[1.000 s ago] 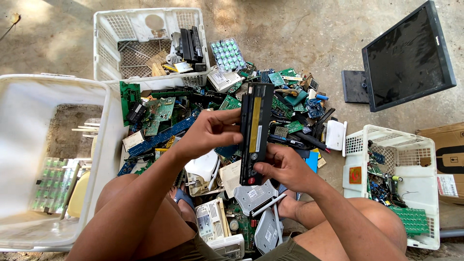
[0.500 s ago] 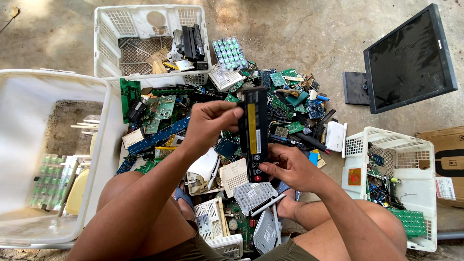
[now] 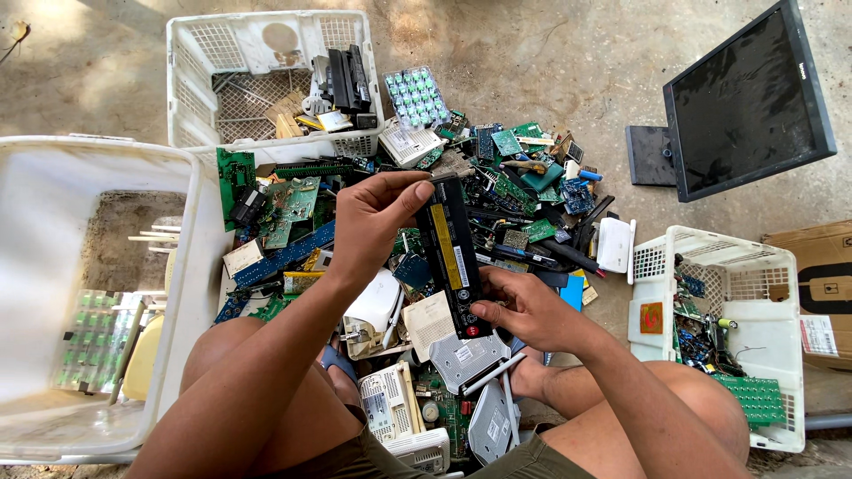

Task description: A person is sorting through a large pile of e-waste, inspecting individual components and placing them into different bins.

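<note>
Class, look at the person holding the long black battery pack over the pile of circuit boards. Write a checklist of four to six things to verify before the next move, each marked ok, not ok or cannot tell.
1. Left hand has a grip on the top end of the black battery pack: ok.
2. Right hand supports the pack's lower end: ok.
3. Pack is lifted free of the pile of circuit boards: ok.
4. Pack's casing is undamaged: cannot tell.
5. White basket beyond the pile has open space: ok.
6. Large white tub on the left has open space: ok.
</note>
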